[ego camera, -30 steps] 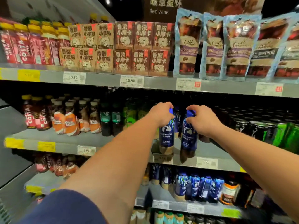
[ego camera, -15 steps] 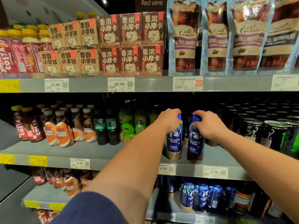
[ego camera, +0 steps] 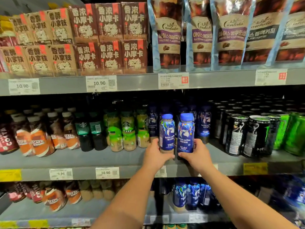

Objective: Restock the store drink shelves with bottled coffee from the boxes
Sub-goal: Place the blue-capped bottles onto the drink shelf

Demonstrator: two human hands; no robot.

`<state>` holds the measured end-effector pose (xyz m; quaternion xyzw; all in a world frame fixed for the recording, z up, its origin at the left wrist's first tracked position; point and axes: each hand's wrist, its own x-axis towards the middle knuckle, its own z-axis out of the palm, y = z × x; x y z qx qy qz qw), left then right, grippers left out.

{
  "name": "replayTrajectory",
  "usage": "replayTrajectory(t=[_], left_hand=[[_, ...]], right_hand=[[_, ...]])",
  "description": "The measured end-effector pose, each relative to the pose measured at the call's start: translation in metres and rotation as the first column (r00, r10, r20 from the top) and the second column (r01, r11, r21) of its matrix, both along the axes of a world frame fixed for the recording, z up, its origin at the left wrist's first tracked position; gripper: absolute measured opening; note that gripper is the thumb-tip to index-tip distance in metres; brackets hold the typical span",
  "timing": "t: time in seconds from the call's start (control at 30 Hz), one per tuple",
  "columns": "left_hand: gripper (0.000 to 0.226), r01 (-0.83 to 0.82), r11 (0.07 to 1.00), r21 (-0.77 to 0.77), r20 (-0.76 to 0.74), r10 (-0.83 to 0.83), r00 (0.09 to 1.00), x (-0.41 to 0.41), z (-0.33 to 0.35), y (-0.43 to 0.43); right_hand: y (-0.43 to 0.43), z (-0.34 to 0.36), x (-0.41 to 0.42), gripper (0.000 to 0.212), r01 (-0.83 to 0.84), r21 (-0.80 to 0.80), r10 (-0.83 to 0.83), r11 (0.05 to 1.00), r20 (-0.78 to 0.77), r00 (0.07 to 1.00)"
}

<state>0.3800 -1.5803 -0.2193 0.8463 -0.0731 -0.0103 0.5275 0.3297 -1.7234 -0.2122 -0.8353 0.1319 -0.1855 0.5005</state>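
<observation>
**Two blue coffee bottles held low on the middle shelf**

At the left of the middle shelf (ego camera: pixel 99 160) stand orange-labelled bottles (ego camera: pixel 39 142), then dark bottles (ego camera: pixel 97 129) and green-labelled bottles (ego camera: pixel 127 129). Next comes the left hand (ego camera: pixel 155 157), its grip clamped round the base of the left blue bottle (ego camera: pixel 167 131). This bottle stands upright near the shelf's front edge, its body and cap rising clear above the grip. Just beside it, the right blue bottle (ego camera: pixel 185 133) is also upright. The right hand (ego camera: pixel 194 157) has its grip clamped round this bottle's lower part. More blue bottles stand in the dark behind the pair. Black cans (ego camera: pixel 254 134) and green cans (ego camera: pixel 295 133) fill the shelf's right end.
</observation>
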Motion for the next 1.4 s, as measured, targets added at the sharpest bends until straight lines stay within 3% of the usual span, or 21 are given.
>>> replayTrajectory(t=[0.2, 0.3, 0.57, 0.67, 0.73, 0.97, 1.4], left_hand=[[0.049, -0.088, 0.994, 0.067, -0.014, 0.089, 0.996, 0.021, 0.000, -0.020], [0.036, -0.057, 0.998, 0.042, -0.001, 0.057, 0.998, 0.022, 0.003, -0.027], [0.033, 0.037, 0.998, -0.041, -0.008, -0.038, 0.999, 0.027, -0.007, -0.051], [0.047, 0.038, 0.999, -0.009, -0.007, -0.038, 0.999, 0.030, -0.009, -0.060], [0.053, 0.024, 1.000, 0.013, -0.004, -0.024, 1.000, 0.034, -0.012, -0.066], [0.043, -0.140, 0.985, 0.096, 0.056, 0.135, 0.989, 0.029, -0.015, -0.078], [0.039, -0.171, 0.967, 0.190, 0.114, 0.151, 0.982, 0.024, -0.012, -0.079]], right_hand=[[-0.017, -0.006, 0.011, 0.052, -0.037, -0.048, 0.034, 0.998, -0.064, 0.997], [-0.035, -0.005, 0.014, 0.051, -0.008, -0.063, 0.002, 0.998, -0.088, 0.996], [-0.086, 0.000, 0.019, 0.052, 0.123, -0.121, -0.143, 0.985, -0.179, 0.973], [-0.091, -0.002, 0.023, 0.053, 0.140, -0.182, -0.177, 0.973, -0.202, 0.963], [-0.094, -0.003, 0.027, 0.051, 0.148, -0.185, -0.183, 0.971, -0.190, 0.965], [-0.095, -0.014, 0.036, 0.043, 0.233, -0.179, -0.261, 0.956, -0.156, 0.953], [-0.087, -0.016, 0.043, 0.048, 0.296, -0.319, -0.369, 0.900, -0.199, 0.908]])
